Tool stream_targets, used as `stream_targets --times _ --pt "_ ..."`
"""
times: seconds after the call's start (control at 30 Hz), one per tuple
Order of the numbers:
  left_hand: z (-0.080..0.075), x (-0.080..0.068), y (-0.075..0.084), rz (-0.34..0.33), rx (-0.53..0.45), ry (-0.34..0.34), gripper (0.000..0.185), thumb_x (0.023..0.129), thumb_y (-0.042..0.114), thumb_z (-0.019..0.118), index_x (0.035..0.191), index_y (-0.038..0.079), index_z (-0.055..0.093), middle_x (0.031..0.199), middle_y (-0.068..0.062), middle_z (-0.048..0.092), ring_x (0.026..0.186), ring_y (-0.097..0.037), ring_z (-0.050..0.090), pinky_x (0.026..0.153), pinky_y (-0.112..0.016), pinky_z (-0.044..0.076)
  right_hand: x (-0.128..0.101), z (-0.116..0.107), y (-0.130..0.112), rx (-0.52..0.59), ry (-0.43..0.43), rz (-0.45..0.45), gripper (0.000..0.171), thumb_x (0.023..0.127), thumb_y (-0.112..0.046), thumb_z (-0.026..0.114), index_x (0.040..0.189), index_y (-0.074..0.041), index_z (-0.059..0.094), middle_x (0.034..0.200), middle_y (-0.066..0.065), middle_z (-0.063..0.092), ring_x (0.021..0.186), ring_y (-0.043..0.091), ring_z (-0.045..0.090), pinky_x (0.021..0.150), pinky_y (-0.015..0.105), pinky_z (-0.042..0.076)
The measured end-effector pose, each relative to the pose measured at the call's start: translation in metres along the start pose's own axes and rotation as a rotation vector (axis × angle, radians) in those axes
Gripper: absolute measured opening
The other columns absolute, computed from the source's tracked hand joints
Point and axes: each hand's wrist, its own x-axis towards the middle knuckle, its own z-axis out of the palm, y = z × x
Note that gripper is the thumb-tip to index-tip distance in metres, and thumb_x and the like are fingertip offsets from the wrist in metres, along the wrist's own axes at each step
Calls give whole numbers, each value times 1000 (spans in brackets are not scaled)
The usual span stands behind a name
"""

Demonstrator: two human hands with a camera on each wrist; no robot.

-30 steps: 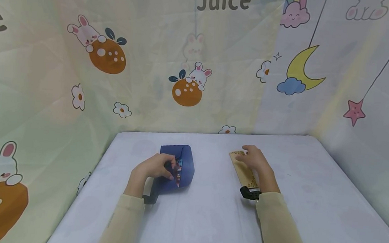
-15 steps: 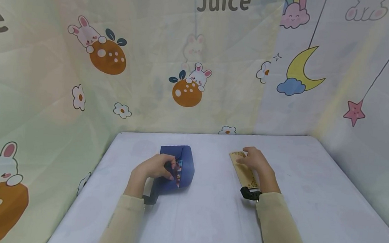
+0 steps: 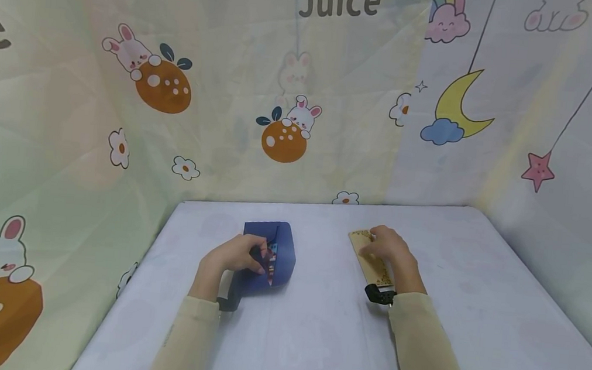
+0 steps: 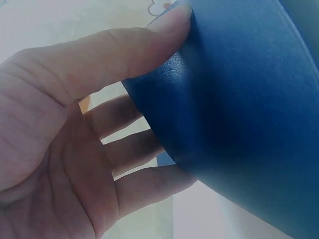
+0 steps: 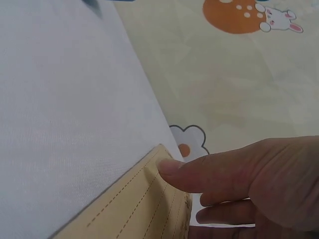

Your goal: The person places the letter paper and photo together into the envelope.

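Observation:
On the left of the table lies a blue envelope (image 3: 286, 254), a strip of colourful print (image 3: 272, 259) showing in its opening. My left hand (image 3: 234, 252) pinches an edge of it; in the left wrist view the thumb lies on the blue paper (image 4: 239, 114) and the fingers go behind it. To the right is a tan sheet of lined notepaper (image 3: 373, 266) with ornamented ends. My right hand (image 3: 391, 246) holds its far right edge; in the right wrist view the thumb presses the lined face (image 5: 134, 204), with the other fingers along the edge, their tips partly hidden.
A white cloth covers the table (image 3: 309, 339). Printed fabric walls (image 3: 230, 85) with rabbits, oranges and a moon stand behind it and at both sides. A black strap device (image 3: 380, 294) sits at the right wrist, a dark one (image 3: 229, 302) at the left.
The right hand has lowered slightly, its index finger curling in toward the notepaper's edge. The left hand and the blue envelope have stayed in place.

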Motion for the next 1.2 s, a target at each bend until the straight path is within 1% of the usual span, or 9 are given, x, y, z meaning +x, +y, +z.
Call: stream_targets --times 0.17,0.4,0.5,0.6,0.77,0.9,1.03,1.2 --pt "0 0 0 4 14 7 32 75 13 92 92 17 65 96 3 64 91 -19 57 75 -35 47 0 2 -4 -48 3 13 84 86 -31 83 151 6 44 153 29 48 134 46 52 109 62 42" --pt "-1 0 1 -8 15 14 32 75 13 92 91 20 65 96 3 63 93 -19 57 76 -35 46 4 5 -4 -125 31 -18 79 83 -29 85 147 3 51 147 28 55 127 46 56 103 61 45" --pt "-1 0 1 -5 16 15 32 75 13 92 91 20 65 96 3 63 93 -19 57 76 -36 46 5 7 -3 -108 27 -10 82 83 -27 85 150 1 48 149 29 53 126 45 56 103 60 46" --pt "0 -1 0 -4 16 15 32 75 14 92 91 19 65 97 3 63 94 -19 57 78 -36 47 6 7 -2 -79 19 -9 85 84 -24 85 154 1 43 153 29 48 131 46 53 104 61 45" --pt "0 -1 0 -3 17 16 32 75 14 92 91 20 65 97 3 64 95 -19 57 79 -37 47 4 7 -3 -41 18 -32 83 86 -20 82 157 -3 41 154 29 47 133 45 51 101 59 47" --pt "1 -1 0 -6 18 16 32 75 14 92 91 20 65 98 3 64 95 -19 58 79 -37 47 2 7 -5 -17 21 -38 79 87 -16 81 156 -7 44 153 29 48 121 41 56 93 52 50" --pt "1 -1 1 -8 19 15 32 76 15 92 91 20 65 97 3 64 94 -19 58 79 -37 47 0 7 -8 -2 17 -28 74 88 -14 81 154 -10 49 156 28 46 110 35 55 85 45 49" --pt "1 -1 0 -6 22 15 32 76 15 92 91 20 65 97 4 64 94 -20 58 79 -37 47 -2 5 -10 17 15 -15 71 89 -10 79 154 -10 50 157 28 43 107 33 54 82 40 49"
